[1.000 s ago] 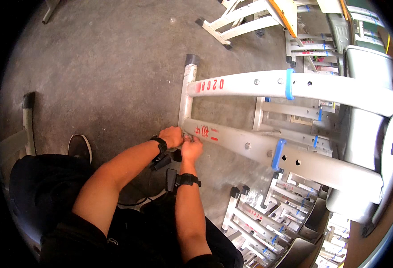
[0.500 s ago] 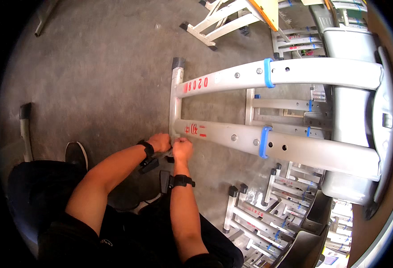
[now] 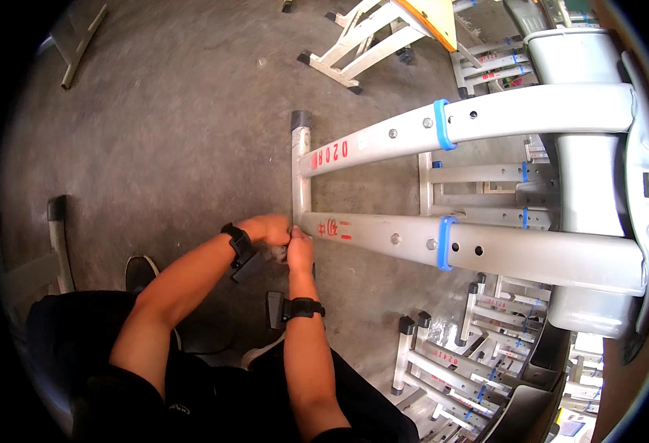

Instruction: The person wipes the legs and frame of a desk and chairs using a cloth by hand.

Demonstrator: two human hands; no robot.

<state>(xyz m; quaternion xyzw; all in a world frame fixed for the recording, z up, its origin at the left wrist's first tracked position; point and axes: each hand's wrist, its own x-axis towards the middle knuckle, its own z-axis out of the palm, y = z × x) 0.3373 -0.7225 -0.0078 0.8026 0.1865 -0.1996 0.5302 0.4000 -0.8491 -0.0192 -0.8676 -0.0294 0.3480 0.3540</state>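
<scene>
A school desk lies tipped over, so its pale grey metal frame [image 3: 383, 235] stretches across the view with two legs joined by a foot bar [image 3: 301, 166]. At the bar's near end, my left hand [image 3: 269, 229] and my right hand [image 3: 300, 252] meet with curled fingers. Both cover that end, hiding its tip. A small greyish piece [image 3: 275, 253] shows below my left hand, too little of it to name. Whatever sits inside the fingers cannot be made out. On the bar's far end is a dark cap [image 3: 301, 119].
Blue bands [image 3: 446, 244] circle the desk legs. Several more overturned desks [image 3: 442, 362] are packed at the lower right. A desk with a yellow top [image 3: 431, 22] stands at the upper right, and another metal leg [image 3: 60, 244] rises at the left. The concrete floor [image 3: 184, 133] is grey.
The view has shifted a little, so the frame appears lower and further right. Both hands stay at the foot bar's near end, and my left hand has turned slightly over it.
</scene>
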